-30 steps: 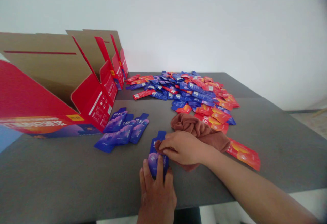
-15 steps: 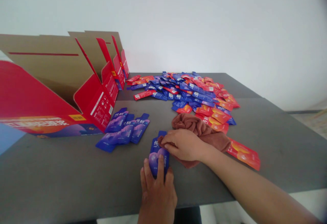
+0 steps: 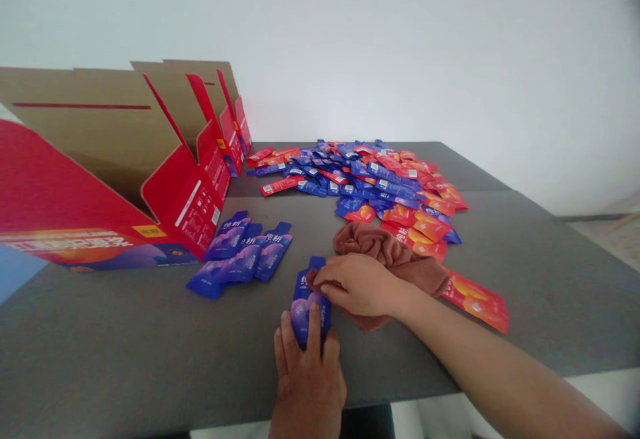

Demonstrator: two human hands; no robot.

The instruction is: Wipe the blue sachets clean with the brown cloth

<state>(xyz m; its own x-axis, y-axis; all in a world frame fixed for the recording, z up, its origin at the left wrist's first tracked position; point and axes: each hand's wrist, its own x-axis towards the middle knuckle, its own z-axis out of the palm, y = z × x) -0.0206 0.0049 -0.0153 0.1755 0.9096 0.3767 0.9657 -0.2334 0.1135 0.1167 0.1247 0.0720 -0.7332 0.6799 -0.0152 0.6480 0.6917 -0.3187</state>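
Note:
A blue pouch with purple fruit artwork [image 3: 300, 312] lies flat on the grey table, its spout end pointing away from me. My left hand [image 3: 307, 365] holds its lower end against the tabletop, one finger on its face and others along the sides. Pinched in my right hand [image 3: 357, 284] is a brown cloth [image 3: 373, 242], a fold of which touches the pouch's upper part. The rest of the cloth lies bunched behind and under that hand. A red-orange pouch [image 3: 480, 300] sticks out from beneath the cloth, beside my right forearm.
Several blue pouches [image 3: 240, 259] overlap left of my hands, close to open red cartons [image 3: 170, 205] lined up along the left side. A large heap of mixed blue and red pouches [image 3: 360, 172] covers the table's far part. The table's front edge [image 3: 225, 415] is near me.
The cloth and my right hand have shifted very slightly left on the pouch. My left hand and the pouch stay essentially in place.

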